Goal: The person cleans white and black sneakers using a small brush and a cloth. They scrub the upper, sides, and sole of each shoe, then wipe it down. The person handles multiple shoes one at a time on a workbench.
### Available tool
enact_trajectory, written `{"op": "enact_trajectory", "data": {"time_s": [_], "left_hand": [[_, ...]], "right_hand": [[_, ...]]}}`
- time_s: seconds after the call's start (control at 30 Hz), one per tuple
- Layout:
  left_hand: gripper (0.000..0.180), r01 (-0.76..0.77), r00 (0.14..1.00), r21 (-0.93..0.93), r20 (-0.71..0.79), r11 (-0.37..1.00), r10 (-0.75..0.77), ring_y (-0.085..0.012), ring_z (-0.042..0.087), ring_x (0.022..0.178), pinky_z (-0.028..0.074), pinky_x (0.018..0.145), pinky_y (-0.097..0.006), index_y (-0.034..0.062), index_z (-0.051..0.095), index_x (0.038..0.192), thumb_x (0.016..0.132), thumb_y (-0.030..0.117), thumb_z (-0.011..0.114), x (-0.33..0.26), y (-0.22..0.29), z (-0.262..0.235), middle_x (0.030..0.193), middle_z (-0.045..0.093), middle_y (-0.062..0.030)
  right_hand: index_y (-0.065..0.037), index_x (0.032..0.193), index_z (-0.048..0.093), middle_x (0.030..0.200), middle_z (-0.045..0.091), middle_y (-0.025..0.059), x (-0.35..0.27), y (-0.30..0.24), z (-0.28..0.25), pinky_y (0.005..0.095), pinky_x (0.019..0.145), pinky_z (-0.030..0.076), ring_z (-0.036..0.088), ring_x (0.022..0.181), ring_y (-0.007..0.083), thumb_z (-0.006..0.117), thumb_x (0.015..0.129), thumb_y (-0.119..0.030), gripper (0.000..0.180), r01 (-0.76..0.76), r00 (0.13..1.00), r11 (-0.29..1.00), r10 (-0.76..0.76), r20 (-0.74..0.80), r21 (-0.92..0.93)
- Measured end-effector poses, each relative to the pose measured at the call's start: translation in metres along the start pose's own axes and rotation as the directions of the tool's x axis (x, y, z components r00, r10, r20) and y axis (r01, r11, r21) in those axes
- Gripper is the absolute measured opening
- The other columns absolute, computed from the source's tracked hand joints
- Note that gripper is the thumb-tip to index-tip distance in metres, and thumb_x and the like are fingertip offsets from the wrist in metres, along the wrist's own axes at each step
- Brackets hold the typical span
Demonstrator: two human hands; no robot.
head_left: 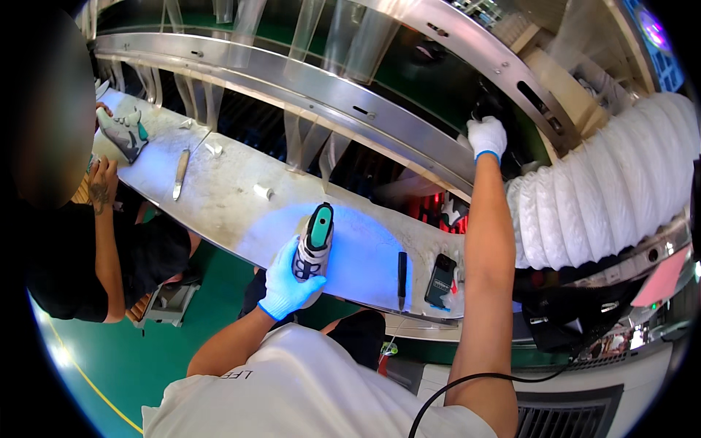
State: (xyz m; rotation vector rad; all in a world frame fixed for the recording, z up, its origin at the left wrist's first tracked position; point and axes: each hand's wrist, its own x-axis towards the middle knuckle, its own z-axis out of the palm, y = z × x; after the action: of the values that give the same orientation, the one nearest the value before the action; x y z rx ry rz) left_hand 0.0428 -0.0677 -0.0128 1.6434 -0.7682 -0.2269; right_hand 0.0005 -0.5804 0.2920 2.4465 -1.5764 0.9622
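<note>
Scene moderately bright, with a blue-violet pool of light on the workbench [241,212], glare streaks along the curved metal rail [350,95], strong fisheye bending and dark vignette at the rim, and the recess behind the rail dim, possibly underexposed.

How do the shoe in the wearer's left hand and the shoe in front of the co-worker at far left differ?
The near shoe is gripped in the blue-gloved left hand, its teal opening facing up; the far shoe lies low on the workbench, by the co-worker's hand. The near shoe sits in blue light; the far shoe sits in plain light. Both are grey and white with teal accents.
</note>
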Motion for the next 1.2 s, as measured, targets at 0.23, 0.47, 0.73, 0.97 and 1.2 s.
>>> {"op": "enact_trajectory", "data": {"time_s": [0.23,0.47,0.73,0.97,1.2], "left_hand": [[0.103,-0.096,0.985,0.140,-0.131,0.986,0.114,-0.0412,0.073,0.129,0.059,0.110,-0.048,-0.0022,0.055,0.157,0.071,0.029,0.100,-0.017,0.005,-0.006,0.141,0.071,-0.0265],[0.108,-0.014,0.998,0.130,-0.066,0.991,0.022,-0.0427,0.072,0.131,0.059,0.111,-0.048,0.0008,0.051,0.163,0.072,0.033,0.100,-0.011,0.018,-0.003,0.148,0.068,-0.0269],[0.096,-0.154,0.985,0.245,-0.042,0.957,0.170,-0.0449,0.064,0.146,0.053,0.118,-0.048,-0.0055,0.055,0.159,0.082,0.035,0.097,-0.013,0.007,-0.011,0.162,0.058,-0.0308],[0.068,-0.658,0.747,0.353,0.414,0.665,0.520,-0.0524,0.070,0.131,0.058,0.109,-0.058,0.0038,0.075,0.135,0.072,0.020,0.096,-0.033,-0.018,-0.046,0.148,0.069,-0.0257],[0.051,-0.828,0.554,0.243,0.501,0.506,0.665,-0.0394,0.077,0.124,0.063,0.105,-0.051,0.0075,0.079,0.127,0.076,0.005,0.084,0.040,0.048,-0.041,0.134,0.078,-0.0171]], "right_hand": [[-0.010,0.103,0.087,0.104,0.083,0.0186,-0.054,-0.030,-0.002,0.0484,0.088,0.061,0.080,0.098,0.0396,0.077,0.101,-0.040,0.032,0.298,0.940,0.934,-0.251,-0.229,0.198],[0.001,0.113,0.081,0.117,0.081,0.0171,-0.322,0.000,-0.071,0.0570,0.116,0.053,0.077,0.115,0.0372,0.074,0.094,0.004,0.020,0.682,0.725,0.623,-0.505,-0.469,0.383],[-0.005,0.119,0.077,0.126,0.077,0.0139,-0.530,0.076,-0.006,0.0569,0.113,0.056,0.072,0.128,0.0382,0.087,0.088,-0.005,0.032,0.480,0.760,0.633,-0.646,0.072,0.607],[-0.003,0.145,0.069,0.161,0.062,0.0225,-0.546,0.066,-0.007,0.0538,0.118,0.052,0.061,0.145,0.0443,0.090,0.083,-0.010,0.066,0.206,0.905,0.818,-0.367,0.213,0.536],[-0.008,0.121,0.082,0.136,0.077,0.0101,-0.533,0.072,0.025,0.0487,0.109,0.057,0.068,0.128,0.0373,0.075,0.075,0.000,0.047,0.293,0.929,0.784,-0.369,0.032,0.547]]}}
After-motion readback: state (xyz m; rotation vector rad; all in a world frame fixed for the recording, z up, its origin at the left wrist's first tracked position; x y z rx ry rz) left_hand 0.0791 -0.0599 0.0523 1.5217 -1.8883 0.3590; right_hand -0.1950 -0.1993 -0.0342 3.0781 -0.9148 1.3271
